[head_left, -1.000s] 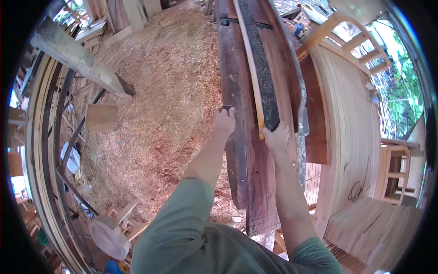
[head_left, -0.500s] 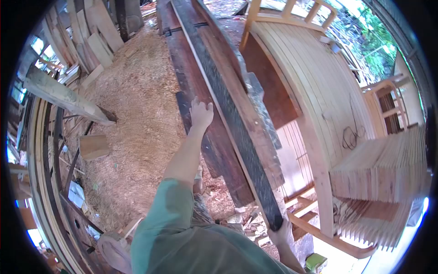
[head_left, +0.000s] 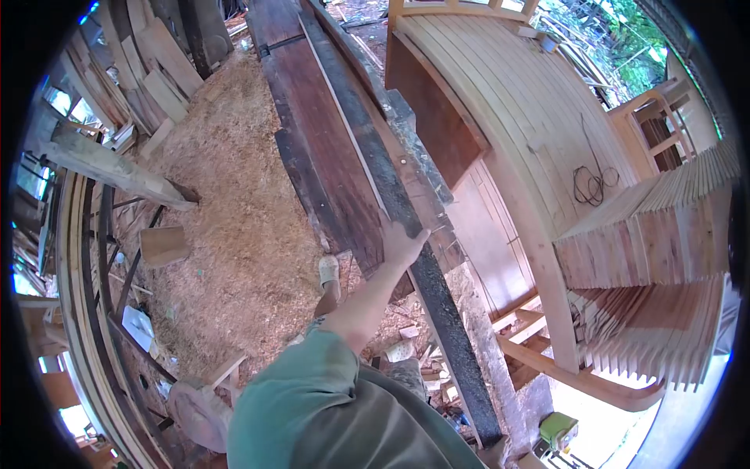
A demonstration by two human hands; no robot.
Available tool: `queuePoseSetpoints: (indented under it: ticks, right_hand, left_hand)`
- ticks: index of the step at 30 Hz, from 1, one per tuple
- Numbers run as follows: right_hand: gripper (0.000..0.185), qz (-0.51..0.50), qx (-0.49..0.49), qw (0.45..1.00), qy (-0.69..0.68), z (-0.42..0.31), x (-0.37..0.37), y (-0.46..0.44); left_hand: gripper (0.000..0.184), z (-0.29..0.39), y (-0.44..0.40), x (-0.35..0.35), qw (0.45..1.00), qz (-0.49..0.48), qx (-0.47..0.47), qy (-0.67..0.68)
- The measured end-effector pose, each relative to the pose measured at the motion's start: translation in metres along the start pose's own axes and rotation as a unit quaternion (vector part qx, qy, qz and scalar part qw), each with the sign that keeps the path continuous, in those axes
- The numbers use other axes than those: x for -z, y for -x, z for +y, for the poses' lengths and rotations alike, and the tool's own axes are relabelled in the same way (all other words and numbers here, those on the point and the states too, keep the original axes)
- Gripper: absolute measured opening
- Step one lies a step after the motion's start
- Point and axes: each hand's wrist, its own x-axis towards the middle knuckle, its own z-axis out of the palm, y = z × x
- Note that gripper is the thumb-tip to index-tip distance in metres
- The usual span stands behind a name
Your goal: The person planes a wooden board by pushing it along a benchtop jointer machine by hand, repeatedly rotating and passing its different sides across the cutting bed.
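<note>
A long wooden beam with a dark, rough top face and a paler side slants from the far bench toward my body. My left hand grips across it about midway, thumb over the top face and fingers on the left edge. At the beam's near end, a small part of my right hand shows, closed on the end, its fingers mostly hidden. Beneath the beam's far part lie wide reddish-brown planks with dark, worn edges.
To the right stands a pale slatted wooden bed frame with a coiled cord on it and stacked cut boards. Sawdust covers the floor at left, where a post leans. A green box-like object lies low right.
The beam has slid toward me, its near end now lower in view. My left hand has gone from beside the beam, over the planks, onto it. The view has shifted right.
</note>
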Motion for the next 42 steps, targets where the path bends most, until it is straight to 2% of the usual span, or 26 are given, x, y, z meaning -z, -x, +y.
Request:
queuePoseSetpoints:
  ticks: [5,11,18,20,21,24,26,28,30,32,34,36,38,39,41,42]
  right_hand:
    - [0.107,-0.008,0.008,1.000,-0.006,-0.026,0.009,-0.009]
    - [0.110,-0.024,0.035,0.999,-0.004,-0.080,0.021,-0.016]
    - [0.120,-0.071,0.058,0.996,0.000,-0.197,0.040,-0.030]
    - [0.123,-0.030,0.112,0.993,0.036,-0.232,0.032,-0.045]
    - [0.123,-0.029,0.113,0.992,0.043,-0.253,0.039,-0.047]
    - [0.120,-0.072,0.161,0.983,0.047,-0.393,0.098,-0.029]
    - [0.109,0.034,0.256,0.965,0.041,-0.458,0.099,-0.037]
    - [0.104,0.050,0.288,0.954,0.068,-0.527,0.103,-0.062]
    - [0.101,0.140,0.411,0.900,-0.013,-0.603,0.108,-0.069]
    - [0.101,-0.008,0.321,0.947,-0.018,-0.695,0.155,-0.039]
    - [0.102,-0.004,0.325,0.945,-0.034,-0.744,0.162,-0.047]
    - [0.103,-0.001,0.326,0.944,-0.057,-0.763,0.164,-0.044]
    - [0.102,0.062,0.373,0.920,-0.104,-0.750,0.167,-0.032]
    - [0.105,0.100,0.391,0.906,-0.125,-0.732,0.157,-0.033]
    - [0.103,0.086,0.376,0.913,-0.130,-0.700,0.148,-0.029]
    - [0.103,0.085,0.373,0.914,-0.131,-0.688,0.144,-0.025]
  left_hand:
    - [0.083,-0.007,-0.023,-0.005,1.000,0.005,-0.019,-0.002]
    - [0.076,-0.006,-0.089,0.029,0.999,0.017,-0.029,0.013]
    - [0.069,-0.019,-0.137,0.050,0.998,0.048,-0.013,0.038]
    - [0.080,-0.015,-0.148,0.064,0.998,0.005,0.037,0.049]
    - [0.080,-0.017,-0.155,0.069,0.998,0.008,0.043,0.053]
    - [0.084,-0.023,-0.168,0.082,0.995,0.016,0.041,0.090]
    - [0.086,-0.027,-0.175,0.095,0.993,-0.001,0.046,0.109]
    - [0.086,-0.037,-0.180,0.107,0.992,0.015,0.038,0.116]
    - [0.085,-0.046,-0.185,0.128,0.989,0.028,0.027,0.144]
    - [0.079,-0.072,-0.205,0.147,0.990,0.043,0.039,0.129]
    - [0.071,-0.100,-0.241,0.167,0.969,0.160,0.011,0.190]
    - [0.067,-0.112,-0.276,0.213,0.972,0.224,0.017,0.070]
    - [0.060,-0.128,-0.315,0.245,0.964,0.262,0.040,0.016]
    - [0.060,-0.140,-0.332,0.254,0.965,0.259,0.041,0.015]
    - [0.061,-0.164,-0.359,0.259,0.962,0.230,0.131,-0.070]
    - [0.061,-0.167,-0.364,0.258,0.962,0.228,0.131,-0.071]
